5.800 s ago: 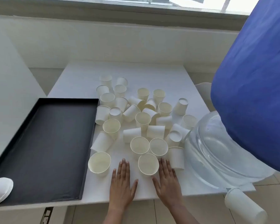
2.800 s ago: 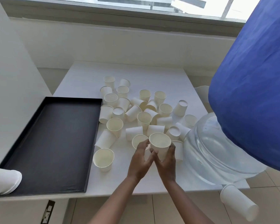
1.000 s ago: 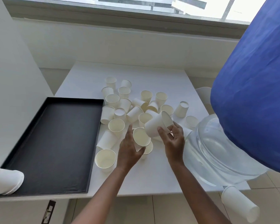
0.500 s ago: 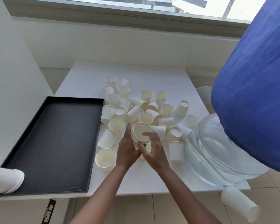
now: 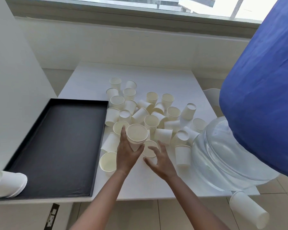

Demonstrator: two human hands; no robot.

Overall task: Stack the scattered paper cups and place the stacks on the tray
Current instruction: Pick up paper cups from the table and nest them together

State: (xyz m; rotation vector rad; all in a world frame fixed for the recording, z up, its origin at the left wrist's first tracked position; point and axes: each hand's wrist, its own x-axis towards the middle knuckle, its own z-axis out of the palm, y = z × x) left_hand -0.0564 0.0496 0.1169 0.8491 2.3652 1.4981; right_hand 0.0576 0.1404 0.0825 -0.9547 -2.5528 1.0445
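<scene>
left hand (image 5: 125, 155) has its grip closed around a short cup stack (image 5: 136, 136) (mouth up); right hand (image 5: 161, 161) spreads an open, empty grip beside a lying cup (image 5: 149, 149), tray (image 5: 53, 145) at left.

One view only, from the camera on my head. It looks forward and steeply down onto the white table (image 5: 156, 75), close enough that my forearms enter from the bottom edge. The table fills the centre of the frame; the window ledge (image 5: 123, 22) lies beyond its far edge, floor tiles (image 5: 189, 211) show below its near edge. Wide-angle bending is evident at the margins. No second view exists, so nothing is shared.
</scene>
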